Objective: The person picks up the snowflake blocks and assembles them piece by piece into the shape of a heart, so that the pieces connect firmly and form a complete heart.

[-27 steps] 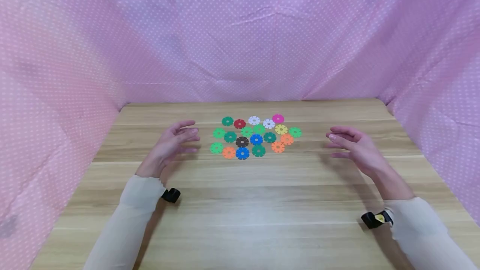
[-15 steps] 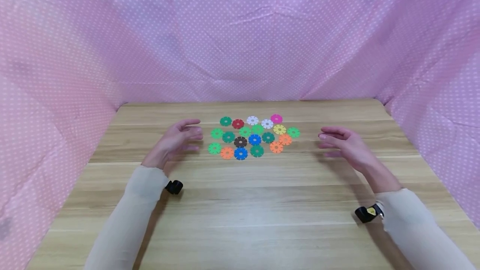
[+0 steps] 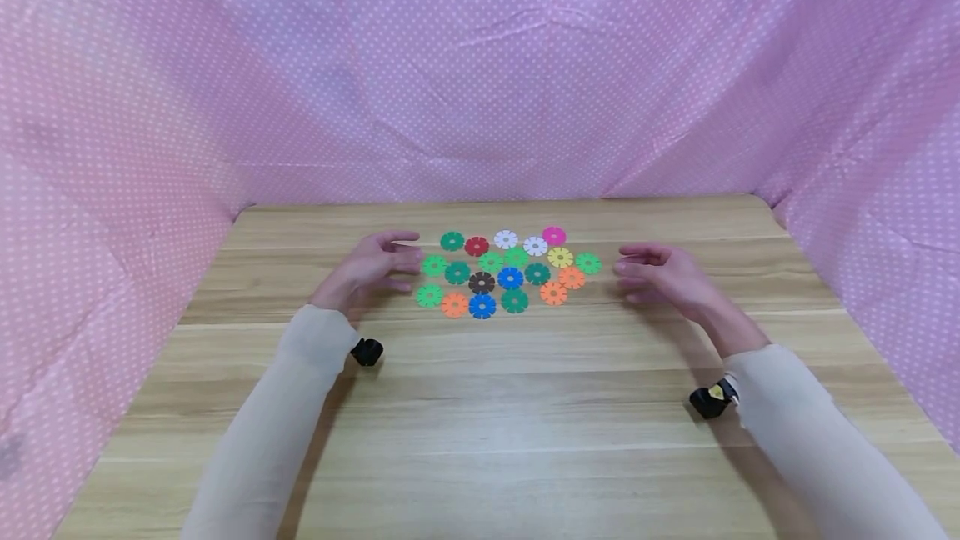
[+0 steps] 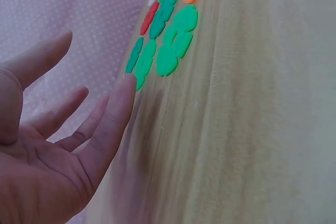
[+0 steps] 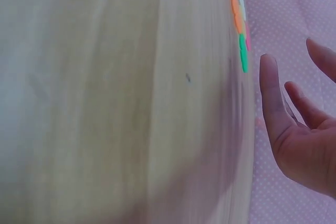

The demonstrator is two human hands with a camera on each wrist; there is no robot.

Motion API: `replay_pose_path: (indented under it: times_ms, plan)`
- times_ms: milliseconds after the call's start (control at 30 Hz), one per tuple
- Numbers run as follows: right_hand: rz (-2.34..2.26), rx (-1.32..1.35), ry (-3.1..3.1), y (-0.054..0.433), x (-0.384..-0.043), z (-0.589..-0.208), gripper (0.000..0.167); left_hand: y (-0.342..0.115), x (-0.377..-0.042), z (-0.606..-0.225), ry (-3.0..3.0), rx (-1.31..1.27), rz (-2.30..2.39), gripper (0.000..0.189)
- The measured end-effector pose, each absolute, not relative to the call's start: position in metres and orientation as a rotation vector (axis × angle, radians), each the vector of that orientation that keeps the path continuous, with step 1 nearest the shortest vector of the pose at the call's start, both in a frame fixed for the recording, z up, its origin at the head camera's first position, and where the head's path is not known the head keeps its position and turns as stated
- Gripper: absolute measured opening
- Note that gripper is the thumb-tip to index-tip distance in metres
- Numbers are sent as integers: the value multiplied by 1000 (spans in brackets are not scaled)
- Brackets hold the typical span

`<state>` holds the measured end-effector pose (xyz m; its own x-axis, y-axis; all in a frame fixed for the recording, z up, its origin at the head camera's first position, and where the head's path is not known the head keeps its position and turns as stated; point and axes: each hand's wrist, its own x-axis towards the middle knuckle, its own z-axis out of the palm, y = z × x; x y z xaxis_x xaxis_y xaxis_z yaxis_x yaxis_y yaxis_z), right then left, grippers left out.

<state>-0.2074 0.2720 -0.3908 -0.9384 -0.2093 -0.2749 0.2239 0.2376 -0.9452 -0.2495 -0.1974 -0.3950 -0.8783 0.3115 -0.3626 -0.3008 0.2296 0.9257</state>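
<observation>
Flat, notched plastic discs in several colours lie spread over the middle of the table, each with a hole at its centre. My left hand (image 3: 369, 263) hovers beside their left edge, fingers apart and holding nothing. Closest to it are a light green disc (image 3: 433, 265) and another light green disc (image 3: 429, 296). On the other side my right hand (image 3: 666, 277) is held above the wood with loosely bent fingers and nothing in them. The light green disc (image 3: 588, 263) at the right end is nearest to it. Among the others are a brown disc (image 3: 482, 282) and a pink disc (image 3: 554, 236).
The wooden table (image 3: 480, 407) reaches back to a pink polka-dot cloth (image 3: 480, 90) that hangs behind it and along both sides. A black wrist camera (image 3: 367, 352) sits at the left cuff, and another black camera (image 3: 708, 402) at the right cuff.
Both hands have moved inward, the left one to the right and the right one to the left, closer to the discs. The discs lie as before.
</observation>
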Motion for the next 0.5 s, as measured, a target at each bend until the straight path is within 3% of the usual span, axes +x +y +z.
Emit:
replay_pose_path:
  times_ms: [500]
  plan:
    - [-1635, 37, 2190, 253, -238, -397, 63, -185, -263, -396, 2168, 46, 1457, 56]
